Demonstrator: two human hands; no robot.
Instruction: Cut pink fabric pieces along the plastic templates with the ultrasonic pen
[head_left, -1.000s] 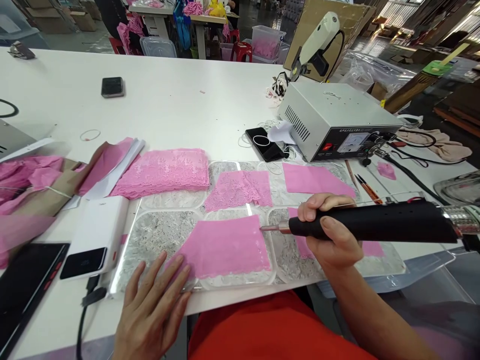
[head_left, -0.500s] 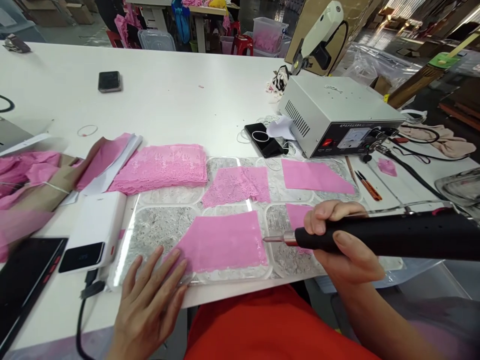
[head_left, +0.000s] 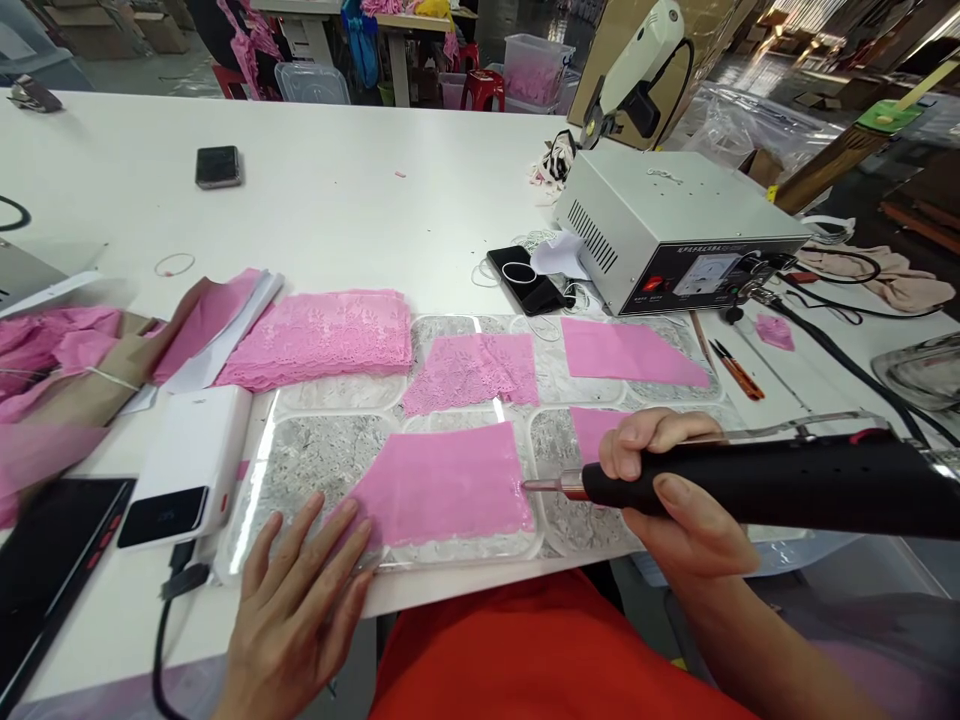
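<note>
A flat pink fabric piece (head_left: 450, 480) with a slanted left side lies on a clear plastic template (head_left: 534, 540) over a grey speckled surface. My left hand (head_left: 296, 600) rests open at its lower left corner, fingers spread, tips touching the fabric. My right hand (head_left: 697, 530) is wrapped round a black handheld tool (head_left: 780, 485) with a pointed metal tip. That tip is at the fabric's right edge, where a shiny line runs down. Behind lie a pink lace piece (head_left: 476, 370) and another plain pink piece (head_left: 630, 350). A further pink piece (head_left: 592, 430) is partly hidden by my right hand.
A grey control box (head_left: 682, 220) with a dial stands back right, cables at its front. Beside it lie a black phone (head_left: 529, 280) and orange-handled tweezers (head_left: 739, 370). At left are stacked pink lace (head_left: 322, 335), a white power bank (head_left: 187, 440) and a black tablet-like device (head_left: 60, 570).
My right hand and the tool have shifted slightly left, bringing the tip from just beside the fabric's right edge onto it. My left hand stays in place.
</note>
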